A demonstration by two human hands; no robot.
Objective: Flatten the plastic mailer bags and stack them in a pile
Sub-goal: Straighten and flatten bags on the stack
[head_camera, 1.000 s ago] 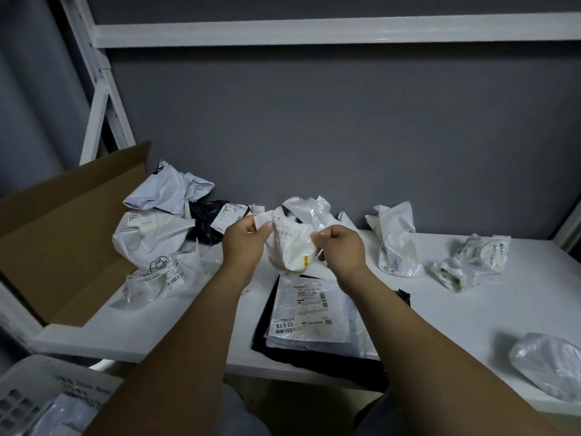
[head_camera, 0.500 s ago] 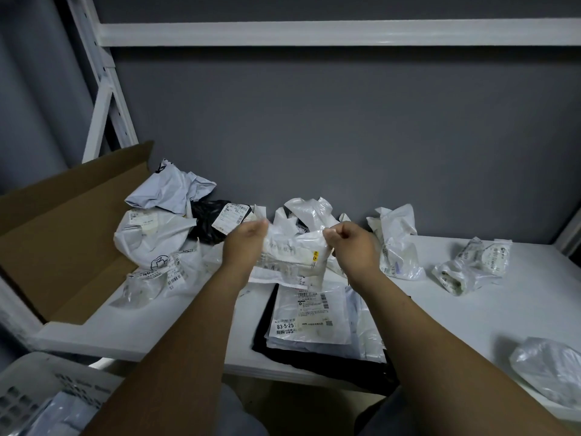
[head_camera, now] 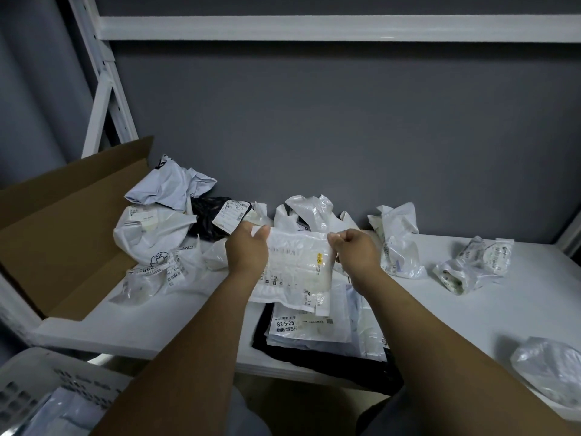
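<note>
At the left of the frame, a cardboard box [head_camera: 63, 234] is lying open on the tabletop [head_camera: 503, 313], and crumpled mailer bags [head_camera: 151, 234] are spilling out of it toward the middle. Just right of that heap, the person's left hand [head_camera: 246, 250] is pinching the upper left corner of a white mailer bag [head_camera: 297, 265], thumb and fingers closed on the plastic. The bag is hanging spread between the two hands at the centre of the frame, mostly opened out though wrinkled, its lower edge drooping onto the pile [head_camera: 314, 328] of flattened bags lying at the lower centre on a black sheet. The right hand [head_camera: 356, 251] is gripping the upper right corner in a closed fist.

To do this step well, the person should probably be pulling both corners apart evenly so the creases are drawn out, then lowering the bag squarely over the pile with its edges lined up to the labelled bag below. Pressing a palm across it from the middle outward would likely be pushing trapped air out; thin plastic like this tends to spring back if let go too soon.

Farther right, more crumpled bags [head_camera: 397, 240] are waiting along the back of the tabletop, another pair [head_camera: 474, 262] is sitting near the right side, and one clear bag [head_camera: 550, 369] is lying at the lower right edge.
</note>
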